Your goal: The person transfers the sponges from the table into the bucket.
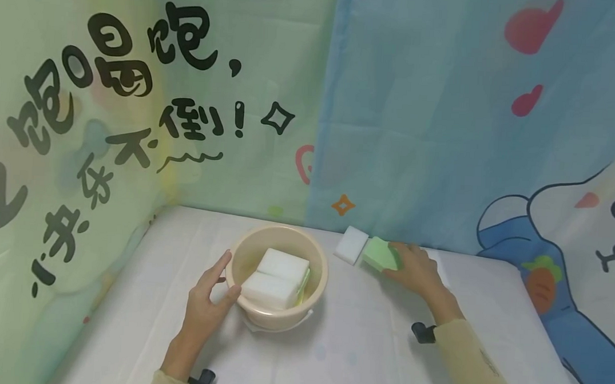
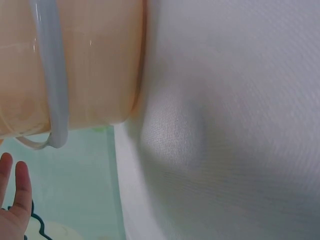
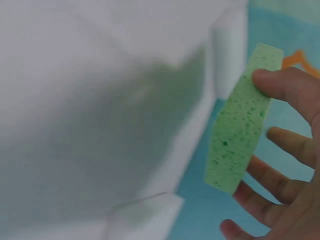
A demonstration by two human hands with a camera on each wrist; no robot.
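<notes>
A cream bucket (image 1: 281,313) stands on the white table with white sponges (image 1: 269,289) inside and a bit of green and yellow beside them. My left hand (image 1: 206,305) is at the bucket's left rim, thumb and forefinger spread against it. In the left wrist view, two straight fingers (image 2: 22,187) show near the bucket's grey handle (image 2: 52,70). To the right, my right hand (image 1: 419,271) pinches a green sponge (image 3: 242,122) between thumb and fingers, above the table. A white sponge (image 1: 351,245) lies just left of the green one.
The white-covered table (image 1: 357,343) meets a printed blue and green curtain (image 1: 413,133) at the back. At the left another printed sheet (image 1: 44,203) hangs along the table's side. Dark wrist-camera mounts (image 1: 424,333) sit at both wrists.
</notes>
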